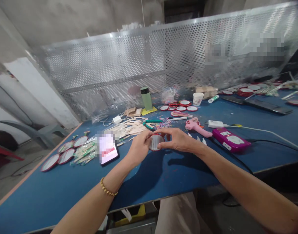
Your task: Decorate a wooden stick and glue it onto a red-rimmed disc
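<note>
Both of my hands hold one small round mirror with a red rim (155,141) above the blue table (66,191). My left hand (138,147) grips its left edge with closed fingers; a gold bracelet sits on that wrist. My right hand (178,139) pinches the right and top edge. Just behind the mirror lie green-handled pliers (152,123) and a heap of flat wooden sticks (127,128). A pink glue gun (196,126) lies to the right of my right hand.
A lit phone (107,148) lies left of my hands, beside green-tipped sticks (84,153) and several red-rimmed mirrors (63,154). More mirrors (182,106), a green flask (146,98), a white cup (197,98), a magenta device (230,139) with cables, and a perforated metal screen (163,61) stand behind.
</note>
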`<state>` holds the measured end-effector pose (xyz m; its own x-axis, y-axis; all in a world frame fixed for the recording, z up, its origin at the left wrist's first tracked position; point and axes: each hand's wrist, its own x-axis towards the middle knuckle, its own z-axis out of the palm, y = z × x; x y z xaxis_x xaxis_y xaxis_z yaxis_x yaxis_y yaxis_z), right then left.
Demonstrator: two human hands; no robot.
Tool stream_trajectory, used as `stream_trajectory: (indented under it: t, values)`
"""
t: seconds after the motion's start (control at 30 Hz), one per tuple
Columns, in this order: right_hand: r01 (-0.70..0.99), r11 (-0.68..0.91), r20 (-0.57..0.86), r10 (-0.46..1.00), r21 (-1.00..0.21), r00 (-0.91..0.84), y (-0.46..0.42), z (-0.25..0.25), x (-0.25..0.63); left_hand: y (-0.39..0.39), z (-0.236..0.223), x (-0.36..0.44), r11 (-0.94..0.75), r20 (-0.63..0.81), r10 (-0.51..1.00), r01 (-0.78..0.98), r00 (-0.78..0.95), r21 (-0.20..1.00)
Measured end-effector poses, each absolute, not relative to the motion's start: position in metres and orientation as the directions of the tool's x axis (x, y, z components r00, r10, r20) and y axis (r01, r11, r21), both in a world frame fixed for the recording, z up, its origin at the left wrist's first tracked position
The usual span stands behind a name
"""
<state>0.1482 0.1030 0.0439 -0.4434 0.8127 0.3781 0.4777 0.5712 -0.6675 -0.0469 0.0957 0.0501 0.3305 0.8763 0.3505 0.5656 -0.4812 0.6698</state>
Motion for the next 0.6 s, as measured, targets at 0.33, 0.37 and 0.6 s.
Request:
stream_trajectory:
  t: [0.33, 0.37, 0.6]
  values:
    - [0.379, 0.562, 0.362, 0.799, -0.736, -0.481, 0.1041, 0.0421, 0.1468, 0.0941, 0.0474, -0.0469, -0.438, 0.312, 0.89, 0.43, 0.332, 0.789]
    - [0.378, 0.561, 0.366, 0.8, -0.736, -0.475, 0.104, 0.0425, 0.1467, 0.0937, 0.0484, -0.0467, -0.437, 0.31, 0.89, 0.427, 0.335, 0.792]
    - [0.376, 0.572, 0.41, 0.805, -0.729, -0.428, 0.1035, 0.0422, 0.1442, 0.0899, 0.0548, -0.0458, -0.419, 0.302, 0.901, 0.438, 0.312, 0.795]
